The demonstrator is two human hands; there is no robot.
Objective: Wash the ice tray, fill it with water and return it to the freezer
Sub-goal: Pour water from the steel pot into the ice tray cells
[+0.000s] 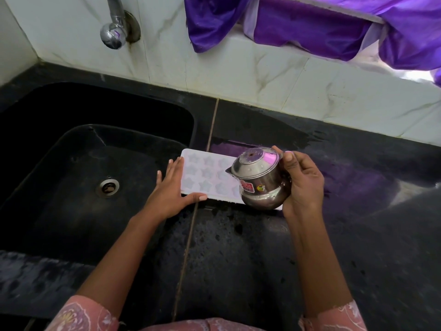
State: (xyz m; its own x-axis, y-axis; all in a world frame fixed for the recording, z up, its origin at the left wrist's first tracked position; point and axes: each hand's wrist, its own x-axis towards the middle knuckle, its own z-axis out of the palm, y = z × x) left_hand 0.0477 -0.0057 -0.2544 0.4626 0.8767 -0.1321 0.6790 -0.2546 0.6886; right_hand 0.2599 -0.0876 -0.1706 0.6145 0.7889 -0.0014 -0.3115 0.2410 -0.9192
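A white ice tray (205, 174) with star-shaped cells lies flat on the black counter, just right of the sink. My left hand (170, 188) rests against its left end, fingers spread, thumb along the tray's near edge. My right hand (301, 181) holds a small steel pot (259, 180) with stickers, tipped on its side over the tray's right half, its mouth pointing left. The tray's right end is hidden behind the pot.
A black sink (78, 163) with a metal drain (107, 187) fills the left. A chrome tap (114, 27) juts from the tiled wall above it. The wet black counter (358, 223) stretches right. Purple cloth (322, 27) hangs at the top right.
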